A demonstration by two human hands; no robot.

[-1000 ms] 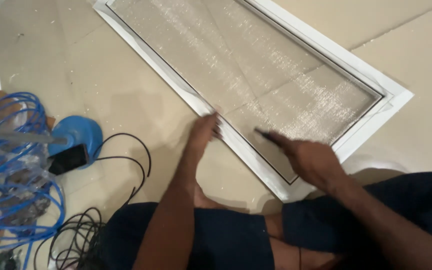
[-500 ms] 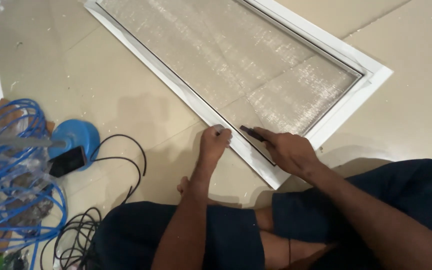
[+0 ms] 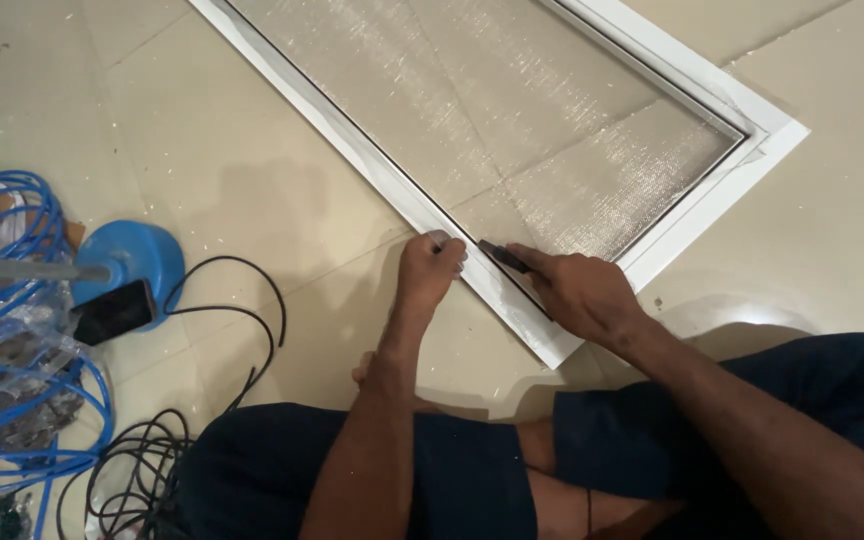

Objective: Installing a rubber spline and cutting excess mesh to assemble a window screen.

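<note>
- Window screen frame point(image 3: 392, 190): white, long, lies flat on tiled floor point(image 3: 232, 180), runs from top edge of view down to its near corner by the person's knees. Likely light, stiff along the rails, apt to twist if lifted by one corner; best held by the rails, not the mesh.
- Mesh point(image 3: 512, 120): grey, fine, stretched inside frame. Prob. soft, easy to tear or dent.
- Left hand point(image 3: 430, 268): on the near rail, fingers curled and pressed down on it, holds nothing.
- Right hand point(image 3: 577, 290): fingers closed round a dark slim tool point(image 3: 503, 257), tip at the groove along the near rail, just beside left hand.
- Blue cable coil point(image 3: 12, 350): at left edge of floor, w/ blue round base point(image 3: 137, 255), dark phone point(image 3: 114, 312), black cord point(image 3: 222, 340).
- Vs 0.5 s ago: hands sit a bit further up the rail from the near corner; left fingers flatter on the rail; frame looks unmoved on the floor, though view shifted.
</note>
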